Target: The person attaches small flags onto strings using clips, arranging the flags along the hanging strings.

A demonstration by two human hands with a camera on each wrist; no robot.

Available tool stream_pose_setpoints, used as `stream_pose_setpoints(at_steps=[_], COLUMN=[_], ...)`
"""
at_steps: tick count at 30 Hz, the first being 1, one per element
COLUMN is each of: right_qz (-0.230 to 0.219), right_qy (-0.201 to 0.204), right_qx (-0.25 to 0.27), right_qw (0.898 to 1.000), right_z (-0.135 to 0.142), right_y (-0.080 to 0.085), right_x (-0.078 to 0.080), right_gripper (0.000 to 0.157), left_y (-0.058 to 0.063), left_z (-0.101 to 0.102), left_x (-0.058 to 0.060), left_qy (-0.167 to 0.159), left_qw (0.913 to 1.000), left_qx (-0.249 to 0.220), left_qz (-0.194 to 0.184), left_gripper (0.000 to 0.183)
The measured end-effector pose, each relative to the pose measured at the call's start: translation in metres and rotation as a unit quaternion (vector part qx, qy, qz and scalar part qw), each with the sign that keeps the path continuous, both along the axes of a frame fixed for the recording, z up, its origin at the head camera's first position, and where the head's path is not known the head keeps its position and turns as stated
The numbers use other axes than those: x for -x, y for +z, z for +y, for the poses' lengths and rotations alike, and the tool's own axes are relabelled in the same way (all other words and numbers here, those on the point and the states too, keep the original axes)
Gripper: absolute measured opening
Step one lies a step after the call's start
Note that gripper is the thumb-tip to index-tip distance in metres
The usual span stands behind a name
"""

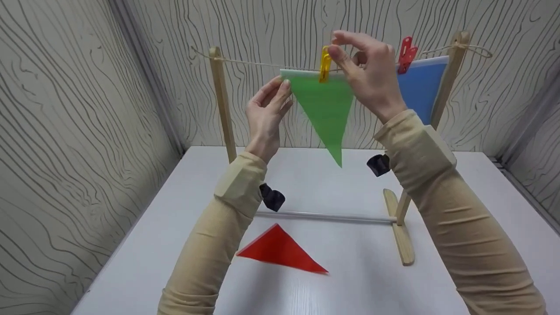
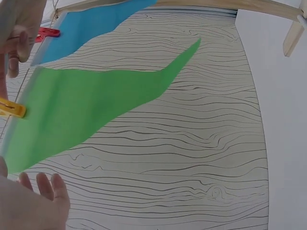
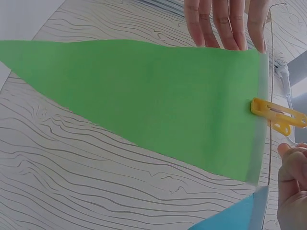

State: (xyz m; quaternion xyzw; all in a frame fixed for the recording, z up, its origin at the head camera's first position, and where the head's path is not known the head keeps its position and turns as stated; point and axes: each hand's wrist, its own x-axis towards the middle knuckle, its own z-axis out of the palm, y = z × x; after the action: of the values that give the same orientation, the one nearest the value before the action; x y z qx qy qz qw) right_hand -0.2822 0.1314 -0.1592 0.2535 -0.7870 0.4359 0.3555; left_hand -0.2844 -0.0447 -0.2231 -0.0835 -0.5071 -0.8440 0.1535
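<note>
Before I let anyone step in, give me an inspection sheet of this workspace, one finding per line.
Surface: white table, with the red pennant lying flat on it.
Job's things: green pennant clipped to the string by the yellow clip; blue pennant hanging by the red clip; wooden stand upright.
Clutter: nothing seen.
Left fingers: holding the green pennant's left top corner.
Right fingers: beside the yellow clip, not gripping it.
Cables: none certain; a thin white strip behind the string in the right wrist view cannot be identified.
Surroundings: walls with a wood-grain pattern behind and to both sides.
</note>
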Motion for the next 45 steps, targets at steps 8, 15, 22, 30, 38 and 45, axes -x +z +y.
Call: stream_pose_setpoints(at_steps=[8, 15, 22, 30, 38, 45], right_qz=[0.024, 0.069, 0.093, 0.085, 0.082, 0.05], right_qy=[0.01, 0.017, 0.025, 0.047, 0.108, 0.14], right_qx=[0.022, 0.043, 0.06, 0.102, 0.165, 0.251], right_qw=[0.999, 0.997, 0.994, 0.99, 0.977, 0.956], right_z=[0.01, 0.021, 0.029, 0.042, 0.067, 0.099], right_y=[-0.01, -0.021, -0.04, -0.07, -0.129, -0.187], right_x=[-0.005, -0.008, -0.015, -0.029, -0.039, -0.044], right_gripper=[0.033, 0.029, 0.025, 0.024, 0.02, 0.023], left_y=[-0.015, -0.031, -0.056, -0.087, -0.113, -0.14], left_z=[-0.008, -0.015, -0.026, -0.047, -0.062, -0.075], left_x=[-0.004, -0.01, -0.015, -0.022, -0.028, -0.034], left_qy=[0.016, 0.015, 0.017, 0.042, 0.054, 0.049], left_qw=[0.9994, 0.9968, 0.9912, 0.9819, 0.9647, 0.9518], left_qx=[0.032, 0.079, 0.13, 0.175, 0.251, 0.295], left_qz=[-0.001, 0.0, -0.019, -0.059, -0.059, -0.068], left_gripper=[0.037, 0.036, 0.035, 0.035, 0.034, 0.032])
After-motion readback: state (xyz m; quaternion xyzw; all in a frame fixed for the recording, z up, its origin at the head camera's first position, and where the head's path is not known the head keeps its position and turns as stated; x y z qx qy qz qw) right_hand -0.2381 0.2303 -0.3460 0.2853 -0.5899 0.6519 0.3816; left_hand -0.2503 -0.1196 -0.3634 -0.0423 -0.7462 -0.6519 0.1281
